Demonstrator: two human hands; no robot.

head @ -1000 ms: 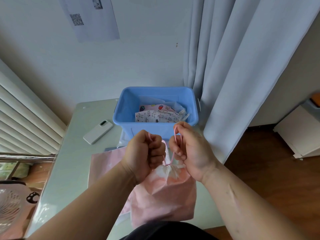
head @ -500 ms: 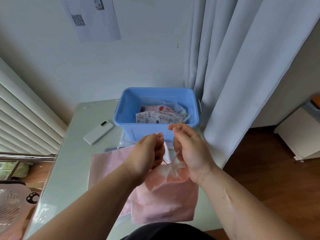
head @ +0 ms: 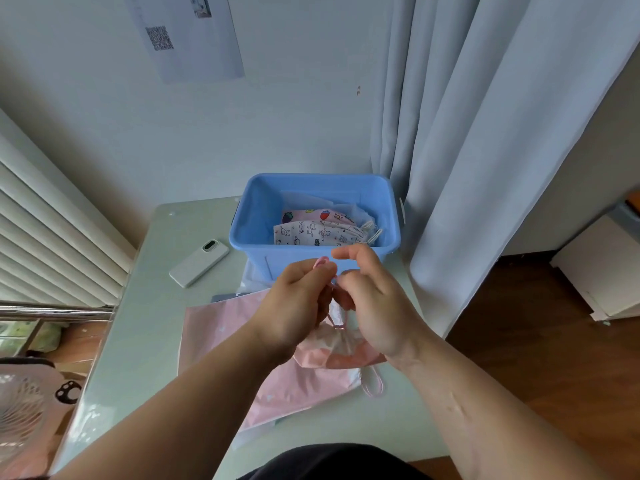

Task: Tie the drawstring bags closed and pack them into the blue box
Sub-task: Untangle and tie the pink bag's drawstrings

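Note:
A pink drawstring bag [head: 332, 351] with a gathered mouth hangs just above the table under my hands. My left hand [head: 298, 303] pinches a loop of the pink drawstring [head: 322, 261] that sticks up past its fingers. Close beside it, my right hand [head: 370, 299] pinches the cord with curled lower fingers, its index finger stretched out. Behind them stands the blue box [head: 252, 216], holding a white cat-print bag [head: 311, 233] and a pink fruit-print bag [head: 311, 214]. More pink bags [head: 221, 323] lie flat on the table below.
A white phone [head: 199, 263] lies left of the box on the pale green table [head: 145, 341]. A grey curtain [head: 467, 168] hangs right of the box. A window blind is at the left, wooden floor at the right.
My hands have come closer together and lower over the bag's mouth. The cord loop that my right hand held up now sticks out of my left hand's fingers.

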